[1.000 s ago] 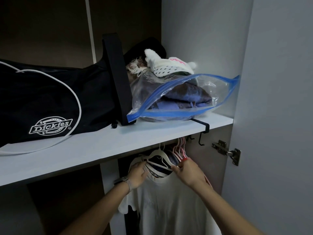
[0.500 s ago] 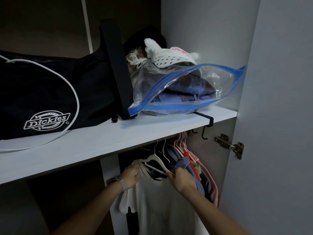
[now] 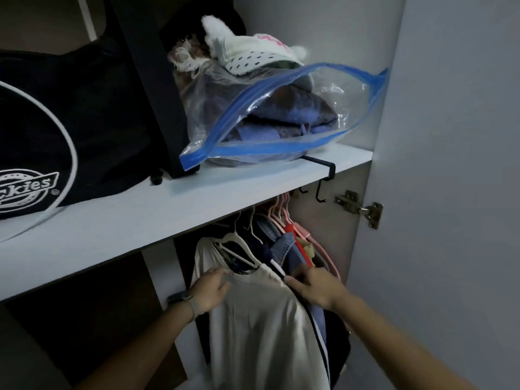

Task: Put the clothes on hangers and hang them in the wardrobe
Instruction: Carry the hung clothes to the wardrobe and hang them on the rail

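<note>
Where clothes hang, a white shelf [image 3: 197, 204] carries bags.

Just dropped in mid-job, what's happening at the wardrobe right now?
A person is settling a white T-shirt on a white hanger under the shelf. The left hand rests on the shirt's left shoulder; the right hand is at the other shoulder, against the denim and dark clothes hanging alongside. Whether the hook sits on a rail is hidden by the shelf.

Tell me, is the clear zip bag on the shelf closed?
No, the zip bag gapes open along its blue strip, showing folded blue cloth inside, on the shelf.
</note>
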Demonstrator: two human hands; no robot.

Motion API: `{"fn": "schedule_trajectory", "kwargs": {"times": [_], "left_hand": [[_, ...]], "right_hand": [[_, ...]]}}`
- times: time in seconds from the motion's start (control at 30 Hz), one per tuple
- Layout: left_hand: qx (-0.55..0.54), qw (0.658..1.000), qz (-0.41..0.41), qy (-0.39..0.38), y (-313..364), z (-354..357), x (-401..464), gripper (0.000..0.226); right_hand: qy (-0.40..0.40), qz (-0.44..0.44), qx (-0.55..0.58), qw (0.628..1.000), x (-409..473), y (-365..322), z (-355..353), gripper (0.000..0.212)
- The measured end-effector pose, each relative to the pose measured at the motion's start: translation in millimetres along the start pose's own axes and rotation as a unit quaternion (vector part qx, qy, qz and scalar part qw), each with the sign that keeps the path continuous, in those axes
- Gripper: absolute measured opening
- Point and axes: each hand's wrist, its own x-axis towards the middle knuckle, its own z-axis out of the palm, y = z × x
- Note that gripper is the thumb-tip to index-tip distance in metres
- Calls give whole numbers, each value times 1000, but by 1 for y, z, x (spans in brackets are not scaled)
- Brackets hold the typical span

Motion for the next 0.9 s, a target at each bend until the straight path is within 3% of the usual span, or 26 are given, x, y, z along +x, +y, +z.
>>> {"fn": "schedule_trajectory", "kwargs": {"times": [0.1,0.23,0.47,0.6,0.7,0.9], "left_hand": [[21,999,34,-20,18,18,3,37],[43,998,41,-20,38,50,-5,46],[-25,976,100,190,98,56,-21,34],[-3,959,155,239,174,66,-45,34],[5,953,242,183,239,101,-78,31],[9,933,360,-28,356,197,-157,35]], "right_hand": [[2,54,-23,998,-30,29,-4,44],[-20,128,-67,989,-78,64,-3,46],[-8,190,-52,980,-161,118,-15,54],[-16,215,-57,975,-223,142,-19,58],[-10,233,-52,971,-279,156,-19,58],[45,314,-27,948,-420,186,-19,53]]}}
